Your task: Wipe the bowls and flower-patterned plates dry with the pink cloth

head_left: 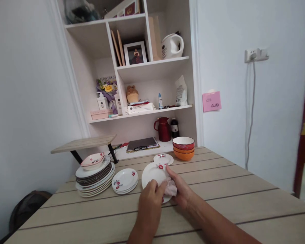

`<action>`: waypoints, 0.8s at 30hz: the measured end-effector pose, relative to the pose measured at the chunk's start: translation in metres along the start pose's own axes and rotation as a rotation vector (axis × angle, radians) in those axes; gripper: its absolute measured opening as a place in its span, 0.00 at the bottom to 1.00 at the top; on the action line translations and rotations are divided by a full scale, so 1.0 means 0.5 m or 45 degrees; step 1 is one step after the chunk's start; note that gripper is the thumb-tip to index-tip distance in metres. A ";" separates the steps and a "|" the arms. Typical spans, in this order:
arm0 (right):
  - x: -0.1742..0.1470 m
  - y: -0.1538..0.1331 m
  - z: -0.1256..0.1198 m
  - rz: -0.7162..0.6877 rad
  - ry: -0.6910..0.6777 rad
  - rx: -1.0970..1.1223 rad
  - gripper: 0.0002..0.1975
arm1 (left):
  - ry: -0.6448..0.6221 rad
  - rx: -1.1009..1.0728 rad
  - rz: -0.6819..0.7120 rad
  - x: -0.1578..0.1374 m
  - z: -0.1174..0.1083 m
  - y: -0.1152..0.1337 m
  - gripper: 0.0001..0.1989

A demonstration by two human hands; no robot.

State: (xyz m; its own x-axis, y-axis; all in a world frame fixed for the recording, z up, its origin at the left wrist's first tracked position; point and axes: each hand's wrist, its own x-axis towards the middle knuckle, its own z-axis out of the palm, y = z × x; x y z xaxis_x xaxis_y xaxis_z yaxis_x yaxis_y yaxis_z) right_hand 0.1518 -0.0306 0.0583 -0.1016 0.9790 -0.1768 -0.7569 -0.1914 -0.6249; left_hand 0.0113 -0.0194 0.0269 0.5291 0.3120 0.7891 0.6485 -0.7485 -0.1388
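The left hand (pixel 149 198) reaches forward, fingers curled over the near rim of a round white plate with red flowers (pixel 154 174), gripping it. The right hand (pixel 181 193) presses a crumpled pale pink cloth (pixel 170 188) against that plate, clasping it. Beyond the hands, stacked red and orange bowls (pixel 183 147) stand; "FLOWERS" shows on a purple bouquet wrap (pixel 107 84).

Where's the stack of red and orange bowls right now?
The stacked bowls sit at the table's far edge, right of centre, beside the small flowered saucer, below the shelf.

Glossy ceramic plate (pixel 152 174), matt wooden table (pixel 218 189)
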 end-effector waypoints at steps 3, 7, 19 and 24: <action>-0.005 0.018 0.016 0.055 -0.058 0.042 0.22 | 0.032 -0.076 -0.009 0.002 -0.009 -0.010 0.17; 0.000 0.017 0.015 0.021 -0.122 0.140 0.23 | 0.023 -0.235 -0.119 0.001 -0.004 -0.011 0.17; 0.033 0.007 -0.023 -0.070 -0.146 0.265 0.25 | -0.111 -0.824 -0.354 -0.009 0.032 -0.034 0.22; 0.035 -0.003 -0.034 -0.117 -0.094 0.281 0.24 | -0.324 -0.886 -0.321 -0.016 0.018 -0.020 0.26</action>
State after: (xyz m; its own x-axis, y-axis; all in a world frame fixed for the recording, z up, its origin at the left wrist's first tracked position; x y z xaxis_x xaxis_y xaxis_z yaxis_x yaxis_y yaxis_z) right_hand 0.1620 -0.0141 0.0433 -0.0667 0.9956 -0.0662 -0.8870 -0.0896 -0.4530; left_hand 0.0054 -0.0089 0.0164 0.5754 0.5830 0.5735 0.3178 -0.8056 0.5001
